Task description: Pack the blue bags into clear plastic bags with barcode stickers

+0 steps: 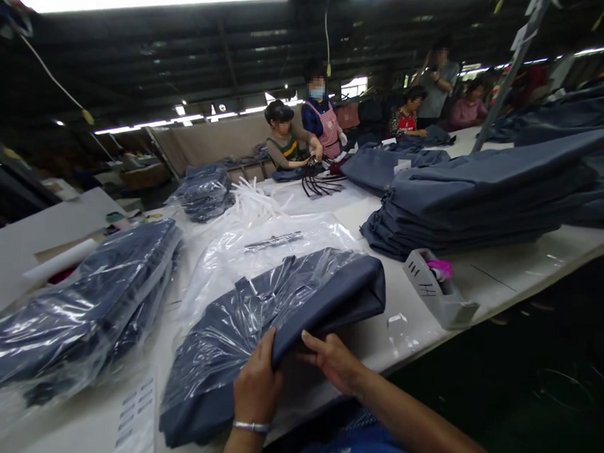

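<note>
A dark blue-grey fabric item (pixel 278 305), partly covered by clear plastic film, lies in front of me on the white table. My left hand (pixel 258 385), with a silver bracelet at the wrist, grips the near edge of the fabric and plastic. To its right, my right hand (pixel 333 361) holds the folded lower edge of the same item, thumb above and fingers partly hidden under it. The item's right end is outside the plastic and stands slightly raised. Behind it lie flat clear plastic bags (pixel 326 231).
Plastic-wrapped items (pixel 93 297) are at the left, near a label sheet (pixel 136 423). A grey plastic bin (pixel 436 292) stands by the table's right edge, before a tall fabric stack (pixel 473 194). White strips (pixel 256 201) lie farther back, and several people work beyond.
</note>
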Demonstrator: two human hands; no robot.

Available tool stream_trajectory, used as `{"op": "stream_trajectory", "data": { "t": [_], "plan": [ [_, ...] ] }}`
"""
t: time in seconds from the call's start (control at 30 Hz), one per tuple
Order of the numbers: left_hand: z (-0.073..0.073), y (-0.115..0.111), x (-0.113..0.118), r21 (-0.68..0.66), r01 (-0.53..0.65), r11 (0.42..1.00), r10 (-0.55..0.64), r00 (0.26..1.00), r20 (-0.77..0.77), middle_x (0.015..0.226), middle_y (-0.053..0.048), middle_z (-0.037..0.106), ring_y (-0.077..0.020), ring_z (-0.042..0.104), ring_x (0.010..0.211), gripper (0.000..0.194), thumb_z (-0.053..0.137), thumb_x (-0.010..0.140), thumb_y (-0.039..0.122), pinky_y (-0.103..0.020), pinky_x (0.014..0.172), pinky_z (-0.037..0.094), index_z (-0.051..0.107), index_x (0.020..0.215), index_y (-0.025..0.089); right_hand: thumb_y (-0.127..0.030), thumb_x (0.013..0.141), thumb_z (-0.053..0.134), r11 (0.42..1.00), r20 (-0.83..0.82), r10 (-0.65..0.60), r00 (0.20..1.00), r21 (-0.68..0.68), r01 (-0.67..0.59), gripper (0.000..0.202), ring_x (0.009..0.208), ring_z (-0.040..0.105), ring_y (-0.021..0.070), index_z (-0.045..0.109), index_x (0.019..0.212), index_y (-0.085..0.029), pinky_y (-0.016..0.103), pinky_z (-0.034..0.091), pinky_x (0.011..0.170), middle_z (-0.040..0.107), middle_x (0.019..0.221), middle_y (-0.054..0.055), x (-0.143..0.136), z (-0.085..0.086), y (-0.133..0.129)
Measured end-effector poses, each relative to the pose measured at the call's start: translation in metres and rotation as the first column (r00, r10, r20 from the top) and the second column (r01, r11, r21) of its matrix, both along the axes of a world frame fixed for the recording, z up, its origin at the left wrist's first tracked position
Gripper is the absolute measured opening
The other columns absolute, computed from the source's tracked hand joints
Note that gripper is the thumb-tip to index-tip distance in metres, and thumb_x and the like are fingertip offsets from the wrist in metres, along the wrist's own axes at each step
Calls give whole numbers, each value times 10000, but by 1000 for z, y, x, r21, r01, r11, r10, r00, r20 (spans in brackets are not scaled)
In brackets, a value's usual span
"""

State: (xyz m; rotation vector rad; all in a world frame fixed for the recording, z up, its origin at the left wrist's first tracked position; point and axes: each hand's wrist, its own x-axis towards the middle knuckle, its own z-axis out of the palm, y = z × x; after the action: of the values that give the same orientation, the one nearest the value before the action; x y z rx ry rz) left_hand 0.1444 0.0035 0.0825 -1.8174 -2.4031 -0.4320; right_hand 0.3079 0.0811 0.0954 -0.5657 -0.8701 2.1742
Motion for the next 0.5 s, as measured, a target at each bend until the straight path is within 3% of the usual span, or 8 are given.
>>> {"op": "stream_trajectory", "data": {
  "t": [0.1, 0.17, 0.27, 0.37, 0.5],
  "plan": [
    [51, 21, -15, -118, -59, 991, 60, 998, 7, 1149, -103, 696, -261, 697, 888, 525, 451, 850, 145, -359, 750, 529, 474, 1368, 229, -361, 725, 775, 991, 59, 32, 998, 132, -39, 383, 1134, 595, 271, 714, 1067, -202, 461, 471, 982, 698, 1119, 70, -5, -9, 19],
    [84, 40, -26, -179, -70, 981, 64, 997, -39, 1039, -91, 724, -264, 693, 880, 461, 468, 861, 193, -350, 753, 501, 508, 1318, 238, -298, 654, 798, 984, 201, -64, 977, 178, 27, 324, 1074, 618, 273, 743, 962, -214, 460, 453, 999, 726, 1007, 49, -9, -27, 33],
    [122, 67, -41, -214, -68, 974, 43, 992, -120, 969, -92, 727, -275, 682, 897, 396, 458, 879, 294, -342, 747, 475, 535, 1263, 234, -240, 600, 777, 981, 302, -177, 937, 135, 142, 285, 915, 656, 260, 738, 881, -209, 452, 494, 929, 728, 888, 37, -16, -57, 50],
    [144, 89, -53, -221, -63, 973, 23, 984, -177, 960, -111, 719, -293, 669, 918, 386, 418, 890, 373, -345, 741, 469, 565, 1214, 224, -259, 651, 729, 971, 284, -240, 928, 82, 226, 275, 824, 663, 222, 698, 915, -189, 413, 525, 860, 713, 863, 34, -27, -74, 67],
    [153, 107, -62, -220, -70, 973, 26, 980, -197, 956, -119, 714, -292, 665, 909, 370, 416, 877, 402, -342, 732, 467, 610, 1134, 220, -261, 781, 672, 944, 272, -330, 904, 79, 320, 246, 840, 651, 195, 645, 1013, -184, 376, 524, 858, 692, 873, 21, -47, -75, 99]
  ]
}}
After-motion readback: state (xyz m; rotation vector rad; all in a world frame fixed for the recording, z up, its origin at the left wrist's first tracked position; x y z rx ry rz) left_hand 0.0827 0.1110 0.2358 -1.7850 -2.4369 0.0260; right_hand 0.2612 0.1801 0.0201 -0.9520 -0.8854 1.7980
